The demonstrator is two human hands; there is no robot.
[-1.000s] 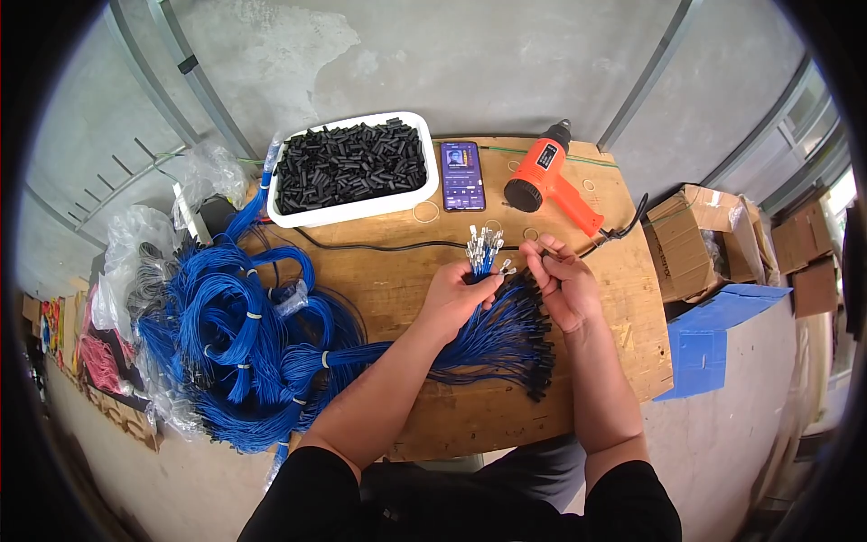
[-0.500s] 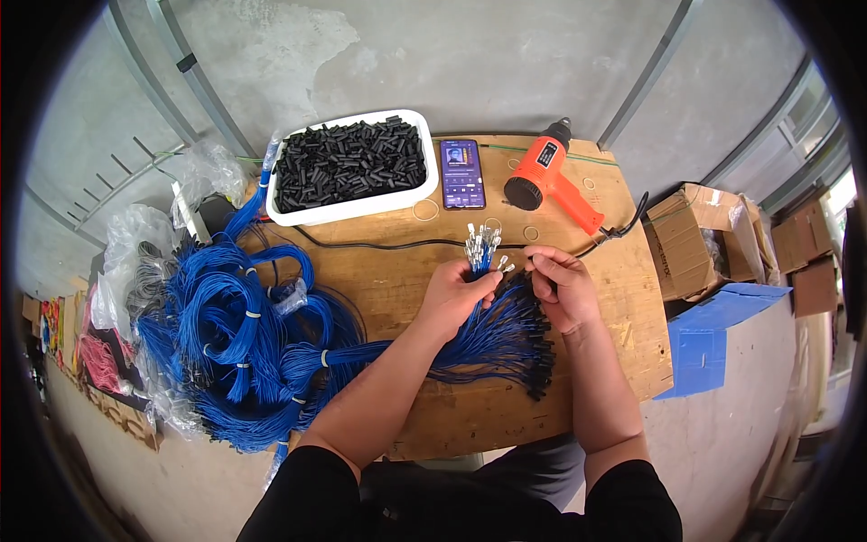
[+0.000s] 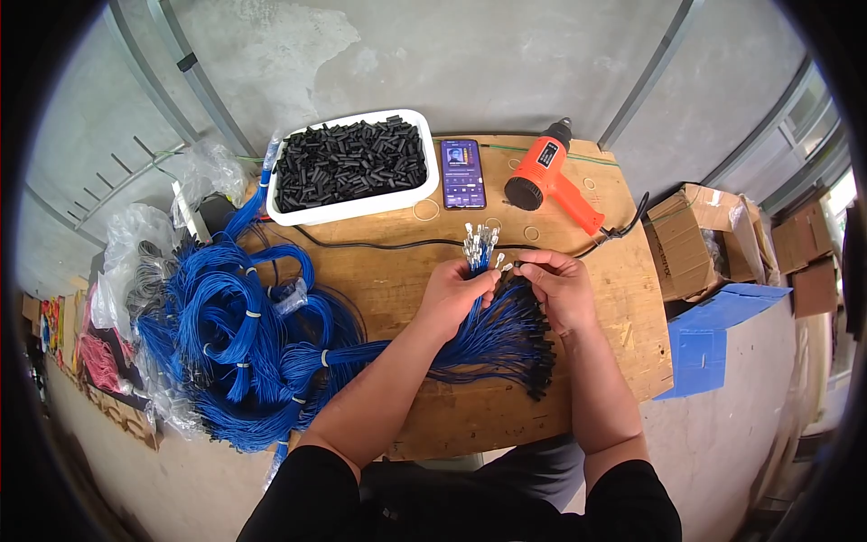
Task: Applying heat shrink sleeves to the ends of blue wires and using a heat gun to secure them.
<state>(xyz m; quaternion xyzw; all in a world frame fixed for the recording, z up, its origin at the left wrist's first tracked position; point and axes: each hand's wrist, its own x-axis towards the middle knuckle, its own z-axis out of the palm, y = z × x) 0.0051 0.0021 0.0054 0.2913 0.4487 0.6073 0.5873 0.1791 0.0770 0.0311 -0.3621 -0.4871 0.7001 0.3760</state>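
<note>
1. Our left hand (image 3: 456,294) was closed around a bundle (image 3: 495,330) of blue wires, near the middle of the wooden table (image 3: 397,271).
2. The bundle's metal terminals (image 3: 479,244) stood up above our left fingers, and its black-tipped ends (image 3: 540,357) fanned out toward us.
3. Our right hand (image 3: 562,291) sat just beside the left, thumb and forefinger pinched on one terminal (image 3: 507,267) at the bundle's edge.
4. Coils (image 3: 239,348) of more blue wire lay heaped on the table's left side.
5. A white tray (image 3: 361,206) of black tubes (image 3: 350,161) stood at the far edge.
6. A phone (image 3: 462,173) lay just right of the tray, with an orange heat gun (image 3: 551,176) beyond it.
7. The gun's black cord (image 3: 388,244) ran across the table between the tray and our hands.
8. Cardboard boxes (image 3: 700,237) stood off the table to the right.
</note>
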